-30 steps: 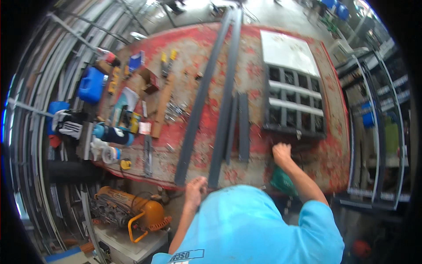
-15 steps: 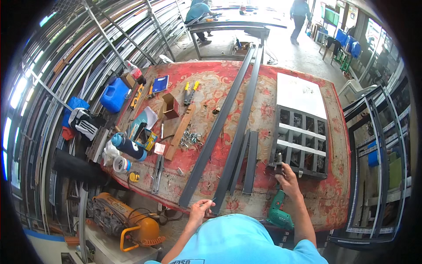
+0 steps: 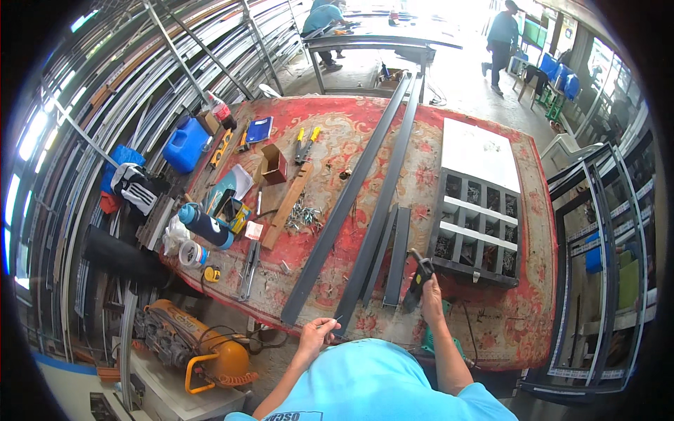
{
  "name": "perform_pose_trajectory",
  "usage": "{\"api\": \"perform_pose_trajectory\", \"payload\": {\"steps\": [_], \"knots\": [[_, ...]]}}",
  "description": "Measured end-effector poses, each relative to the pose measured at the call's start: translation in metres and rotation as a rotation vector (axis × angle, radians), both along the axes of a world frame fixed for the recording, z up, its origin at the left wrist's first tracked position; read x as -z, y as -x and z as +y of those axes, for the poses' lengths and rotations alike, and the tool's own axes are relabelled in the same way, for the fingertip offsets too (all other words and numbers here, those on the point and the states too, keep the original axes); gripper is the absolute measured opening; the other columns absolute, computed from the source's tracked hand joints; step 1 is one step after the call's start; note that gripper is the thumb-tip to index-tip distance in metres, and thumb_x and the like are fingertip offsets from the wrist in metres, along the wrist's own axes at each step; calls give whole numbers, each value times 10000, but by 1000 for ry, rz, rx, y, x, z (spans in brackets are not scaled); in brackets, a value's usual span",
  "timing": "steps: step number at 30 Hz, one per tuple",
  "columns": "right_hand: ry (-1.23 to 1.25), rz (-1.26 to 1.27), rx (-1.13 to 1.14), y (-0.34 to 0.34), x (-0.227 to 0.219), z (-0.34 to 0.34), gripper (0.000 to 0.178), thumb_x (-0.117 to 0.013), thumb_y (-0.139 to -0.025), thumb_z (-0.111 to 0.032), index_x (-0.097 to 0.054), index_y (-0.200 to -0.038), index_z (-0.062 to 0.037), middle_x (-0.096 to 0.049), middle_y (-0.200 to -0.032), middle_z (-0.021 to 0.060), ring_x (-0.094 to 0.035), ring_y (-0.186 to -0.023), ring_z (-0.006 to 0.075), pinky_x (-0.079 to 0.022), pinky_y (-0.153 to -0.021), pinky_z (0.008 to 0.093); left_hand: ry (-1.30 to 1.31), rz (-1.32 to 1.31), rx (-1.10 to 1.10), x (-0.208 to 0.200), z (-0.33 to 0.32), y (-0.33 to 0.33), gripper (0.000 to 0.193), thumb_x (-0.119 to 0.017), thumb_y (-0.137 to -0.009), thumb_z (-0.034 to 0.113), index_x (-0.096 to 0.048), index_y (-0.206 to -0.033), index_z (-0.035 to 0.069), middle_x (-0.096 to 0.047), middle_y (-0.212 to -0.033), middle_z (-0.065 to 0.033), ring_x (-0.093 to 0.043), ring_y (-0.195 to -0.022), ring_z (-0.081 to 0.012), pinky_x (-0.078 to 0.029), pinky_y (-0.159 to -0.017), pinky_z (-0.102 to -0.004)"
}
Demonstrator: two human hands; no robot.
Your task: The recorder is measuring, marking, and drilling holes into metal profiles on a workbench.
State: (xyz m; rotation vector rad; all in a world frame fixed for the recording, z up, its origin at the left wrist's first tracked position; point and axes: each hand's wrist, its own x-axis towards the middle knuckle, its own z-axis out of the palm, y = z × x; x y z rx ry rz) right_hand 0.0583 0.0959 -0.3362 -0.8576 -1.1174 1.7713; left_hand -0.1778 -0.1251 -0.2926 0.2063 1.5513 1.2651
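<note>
My left hand (image 3: 317,335) is closed in a pinch on a small thin rivet (image 3: 339,319), close to the near ends of two long dark grey metal profiles (image 3: 354,203). In my right hand (image 3: 432,298) is a black hand riveter (image 3: 421,274), its nose pointing away from me. The riveter is raised over the table beside a short dark grey profile (image 3: 399,256). Partly hidden by my right forearm, a green power drill (image 3: 427,342) lies at the table's near edge.
A sectioned box of fasteners (image 3: 480,228) stands on the right of the carpet-covered table (image 3: 351,123). Loose rivets (image 3: 303,215), a wooden strip (image 3: 288,207) and a blue bottle (image 3: 205,224) lie left. An orange compressor (image 3: 203,344) stands below. Another person (image 3: 502,42) walks beyond.
My right hand has moved left with the riveter, turning it away from the sectioned box toward the short profiles. My left hand has barely moved. The person beyond has walked right.
</note>
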Motion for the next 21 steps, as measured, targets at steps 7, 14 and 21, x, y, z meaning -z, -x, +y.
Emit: {"api": "perform_pose_trajectory", "payload": {"steps": [7,14,21], "knots": [[-563,-468,20,36,24,12,418,-681,-826,-46,-526,-1214,-37,-487,-967,75,-520,-866,190,-453,-757,301,-43,14,-10,-6,-1,-3,178,-667,-902,196,-676,-972,33,-708,-876,-42,-551,-586,-47,-418,-501,-192],[-343,-394,-238,26,-35,11,293,-622,-924,-122,-543,-1179,0,-505,-969,90,-578,-780,120,-508,-642,278,30,86,-73,1,-23,1,185,-681,-882,171,-684,-975,12,-714,-882,-64,-562,-610,-60,-438,-533,-204],[-306,-1299,-593,-22,-146,11,333,-682,-822,-244,-622,-1028,11,-670,-830,183,-691,-786,261,-528,-702,391,9,50,-175,12,-24,8,158,-695,-844,111,-682,-966,12,-721,-879,-93,-572,-593,-79,-448,-539,-214]]}}
